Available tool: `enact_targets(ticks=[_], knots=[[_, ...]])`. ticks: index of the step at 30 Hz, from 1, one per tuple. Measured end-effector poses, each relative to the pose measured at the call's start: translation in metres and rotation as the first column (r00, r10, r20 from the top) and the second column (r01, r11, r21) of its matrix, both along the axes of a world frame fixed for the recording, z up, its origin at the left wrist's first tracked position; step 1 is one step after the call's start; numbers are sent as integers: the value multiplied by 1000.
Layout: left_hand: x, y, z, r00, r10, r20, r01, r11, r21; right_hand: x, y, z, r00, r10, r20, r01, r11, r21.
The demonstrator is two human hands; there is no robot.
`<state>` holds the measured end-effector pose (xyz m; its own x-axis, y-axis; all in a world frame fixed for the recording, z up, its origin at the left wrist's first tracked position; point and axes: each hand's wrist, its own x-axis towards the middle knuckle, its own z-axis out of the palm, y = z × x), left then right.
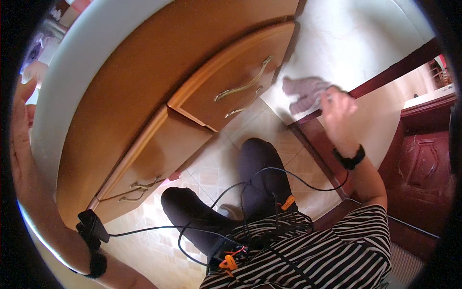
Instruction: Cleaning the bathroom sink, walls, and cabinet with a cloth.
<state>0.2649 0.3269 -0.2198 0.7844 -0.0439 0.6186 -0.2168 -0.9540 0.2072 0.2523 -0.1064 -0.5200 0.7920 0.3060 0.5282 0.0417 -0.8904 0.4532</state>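
A crumpled grey-brown cloth point(304, 92) is gripped in my right hand point(338, 107), slightly smeared by motion. The cloth is over the bright white surface point(344, 43), by the dark red wooden edge; I cannot tell if it touches. At the far left, my left hand point(21, 130) is beside the white countertop edge point(53, 111), with a finger standing apart. It shows nothing held, and part of it is cut off by the picture's rim. A black strap circles each wrist.
Curved brown drawers point(236, 72) with brass handles fill the upper left. A dark red panelled cabinet point(423, 154) stands at the right. My knees are above the tiled floor point(202, 183). Black cables point(192, 226) cross my lap, with orange clips point(228, 262) on them.
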Motion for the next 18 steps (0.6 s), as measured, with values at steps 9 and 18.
enact_targets(ticks=[9,18], knots=[[11,15,-7,991,-129,25,127,990,66,12,-19,56,936,-229,268,137,937,323],[13,1,-15,984,-177,24,175,983,52,-44,-54,-203,925,-62,-376,119,984,130]])
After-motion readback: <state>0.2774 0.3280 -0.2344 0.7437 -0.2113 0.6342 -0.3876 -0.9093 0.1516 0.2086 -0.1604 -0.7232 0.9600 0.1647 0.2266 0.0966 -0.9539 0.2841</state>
